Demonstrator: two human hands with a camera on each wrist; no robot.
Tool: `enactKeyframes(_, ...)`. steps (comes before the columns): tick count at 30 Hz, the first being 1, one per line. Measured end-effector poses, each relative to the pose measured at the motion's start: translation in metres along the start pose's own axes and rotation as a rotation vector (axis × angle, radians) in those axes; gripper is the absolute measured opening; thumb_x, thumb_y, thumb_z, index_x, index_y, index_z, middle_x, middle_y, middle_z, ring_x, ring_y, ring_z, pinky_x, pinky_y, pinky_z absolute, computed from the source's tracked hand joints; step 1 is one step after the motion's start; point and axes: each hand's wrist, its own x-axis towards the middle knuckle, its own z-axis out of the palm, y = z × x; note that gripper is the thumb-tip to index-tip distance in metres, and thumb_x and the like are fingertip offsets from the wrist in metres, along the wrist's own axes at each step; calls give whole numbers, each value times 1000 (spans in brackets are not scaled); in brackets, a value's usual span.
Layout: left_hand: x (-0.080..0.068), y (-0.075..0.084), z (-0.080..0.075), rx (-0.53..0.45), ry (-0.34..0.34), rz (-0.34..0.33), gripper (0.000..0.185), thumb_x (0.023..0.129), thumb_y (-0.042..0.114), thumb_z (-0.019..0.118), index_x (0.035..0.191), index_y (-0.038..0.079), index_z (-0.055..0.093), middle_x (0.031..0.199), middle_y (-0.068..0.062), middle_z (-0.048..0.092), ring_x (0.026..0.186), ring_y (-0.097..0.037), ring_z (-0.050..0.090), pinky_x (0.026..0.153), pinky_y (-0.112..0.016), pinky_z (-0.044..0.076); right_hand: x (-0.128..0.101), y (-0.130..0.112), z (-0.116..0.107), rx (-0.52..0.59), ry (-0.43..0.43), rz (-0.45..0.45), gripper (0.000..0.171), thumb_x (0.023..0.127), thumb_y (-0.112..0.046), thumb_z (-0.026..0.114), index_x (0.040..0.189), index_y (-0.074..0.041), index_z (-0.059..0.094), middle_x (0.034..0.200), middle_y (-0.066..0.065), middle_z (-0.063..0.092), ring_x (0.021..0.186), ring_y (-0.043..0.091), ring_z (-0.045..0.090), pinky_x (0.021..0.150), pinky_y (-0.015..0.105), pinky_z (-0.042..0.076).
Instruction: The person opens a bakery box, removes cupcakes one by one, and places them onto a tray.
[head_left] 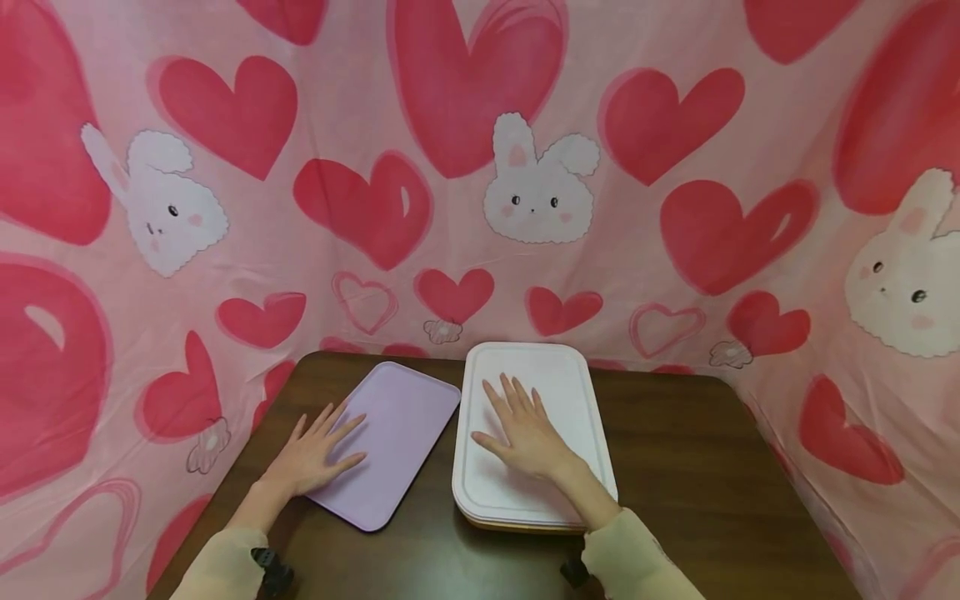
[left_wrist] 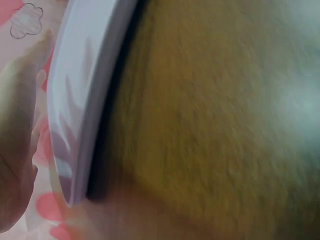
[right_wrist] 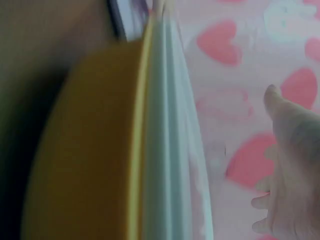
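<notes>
On the dark brown wooden table (head_left: 675, 467), the person's left hand (head_left: 315, 454) lies flat with fingers straight and spread on a lilac rectangular plastic tray (head_left: 397, 433), set at a slant near the table's left side. Just beside it, the right hand (head_left: 525, 433) rests palm down, fingers straight, on the white rectangular tray (head_left: 562, 383) topping a stack whose yellow bottom tray (right_wrist: 95, 150) shows underneath.
</notes>
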Motion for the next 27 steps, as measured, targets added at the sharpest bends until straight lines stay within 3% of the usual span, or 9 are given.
enactKeyframes(4,-3,-7,0,24,11,4,71,84,68,57,147,36,43,161,-10,29,147,-40,26,114,-69,13,9,-38,14,-5,-59,-59,87,92,-73,36,159,-21,12,165,14,14,152,36,14,121,59,15)
enactKeyframes(8,-9,-14,5,37,34,16,70,85,68,57,146,36,45,159,-11,33,146,-40,29,113,-69,16,11,-76,31,-36,-71,-83,87,93,-70,38,158,-17,14,163,19,16,151,38,15,121,56,20)
enactKeyframes(15,-26,-21,16,38,46,29,71,84,68,58,145,34,46,158,-9,35,144,-41,31,112,-69,19,3,-134,61,-75,-85,-17,89,93,-70,37,158,-12,16,161,23,21,150,38,20,119,49,29)
enactKeyframes(21,-29,-26,19,30,88,45,71,83,67,60,145,34,47,159,-7,35,145,-41,31,112,-66,22,0,-154,96,-88,-92,75,93,90,-69,48,156,-10,21,159,25,25,148,40,26,118,49,31)
enactKeyframes(27,-30,-31,23,16,91,63,71,85,64,61,146,33,45,160,-8,32,145,-43,29,112,-65,25,0,-150,128,-139,-39,161,96,84,-72,53,152,-6,32,155,28,31,145,42,29,116,51,31)
